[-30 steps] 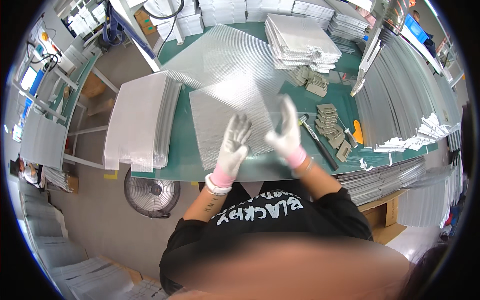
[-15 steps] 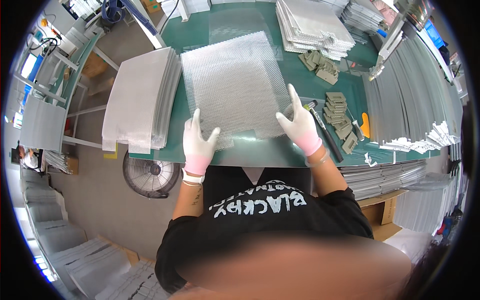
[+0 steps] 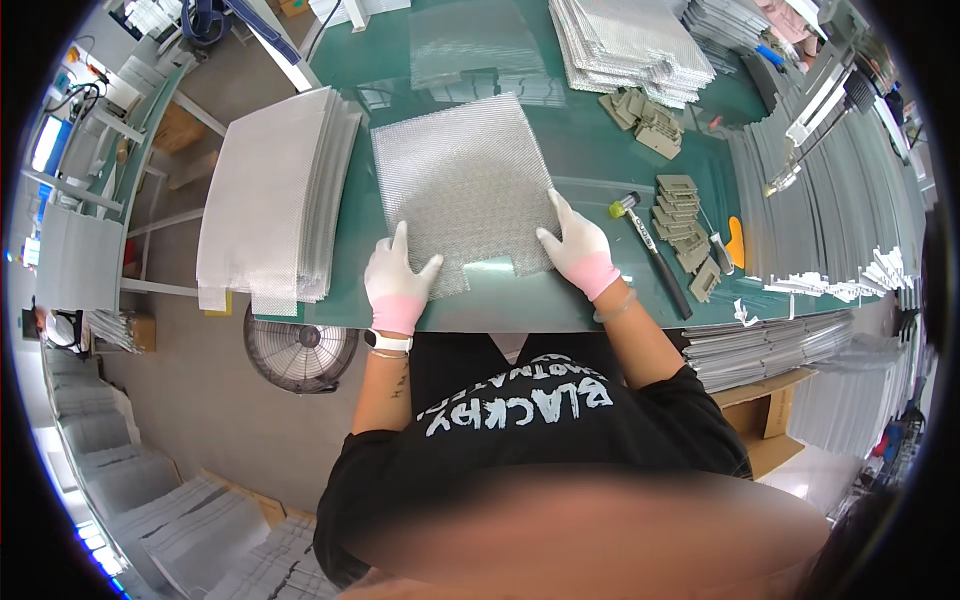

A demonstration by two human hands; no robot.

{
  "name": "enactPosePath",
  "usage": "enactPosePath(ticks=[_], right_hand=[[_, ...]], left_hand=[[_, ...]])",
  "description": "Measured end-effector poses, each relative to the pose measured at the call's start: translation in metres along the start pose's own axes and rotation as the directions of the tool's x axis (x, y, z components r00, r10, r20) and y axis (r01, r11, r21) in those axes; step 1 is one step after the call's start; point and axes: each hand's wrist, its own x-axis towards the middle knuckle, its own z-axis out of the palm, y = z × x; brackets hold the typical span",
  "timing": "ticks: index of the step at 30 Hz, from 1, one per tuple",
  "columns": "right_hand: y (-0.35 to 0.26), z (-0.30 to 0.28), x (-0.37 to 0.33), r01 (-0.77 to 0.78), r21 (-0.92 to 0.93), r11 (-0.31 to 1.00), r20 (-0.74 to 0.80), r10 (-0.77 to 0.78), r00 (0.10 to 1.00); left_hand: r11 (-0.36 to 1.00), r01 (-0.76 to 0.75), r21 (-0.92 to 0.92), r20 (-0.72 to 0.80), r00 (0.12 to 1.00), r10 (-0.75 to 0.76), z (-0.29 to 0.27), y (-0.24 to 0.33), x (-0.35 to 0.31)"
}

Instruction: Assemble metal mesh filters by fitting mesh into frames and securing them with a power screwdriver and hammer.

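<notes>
A silvery mesh sheet with a notched near edge lies in front of me, slightly turned, low over the green tabletop. My left hand, in a white glove with a pink cuff, grips its near left corner, thumb over the top face. Gloved the same way, my right hand takes the right edge near the other corner, thumb on top and fingers along the side. The fingers under the sheet are hidden. Whether more than one layer lies there, I cannot tell.
A tall stack of mesh sheets stands left, another stack far right. Right of my hand lie a hammer, several olive-coloured plates and an orange-handled tool. Upright panels line the right side; a fan stands below.
The mesh, earlier with two layers visibly offset at the right and lower edges, now shows one even outline and sits nearer me. My right hand has moved slightly left.
</notes>
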Motion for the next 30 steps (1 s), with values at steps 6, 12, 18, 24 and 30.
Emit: enactPosePath(ticks=[6,12,18,24,30], right_hand=[[0.006,0.0,0.0,-0.02,0.035,0.999,0.023,0.019,1.0],[-0.003,-0.01,0.006,-0.07,-0.014,0.997,0.066,0.071,0.995],[0.039,-0.059,0.057,-0.024,-0.341,0.94,-0.099,-0.01,0.995],[0.16,-0.11,0.097,-0.175,-0.665,0.726,-0.458,-0.211,0.864],[0.169,-0.125,0.104,-0.05,-0.763,0.645,-0.278,-0.257,0.926]], left_hand=[[0.999,0.03,0.016,0.054,0.998,-0.031,-0.004,0.007,0.004],[0.996,0.065,0.056,0.093,0.993,-0.07,-0.006,0.01,0.006],[0.986,-0.031,0.161,-0.053,0.998,0.04,-0.011,0.012,0.017],[0.973,-0.2,0.113,0.269,0.949,0.164,-0.011,0.0,0.006],[0.981,-0.137,0.14,0.035,0.991,0.133,-0.035,0.036,-0.062]])
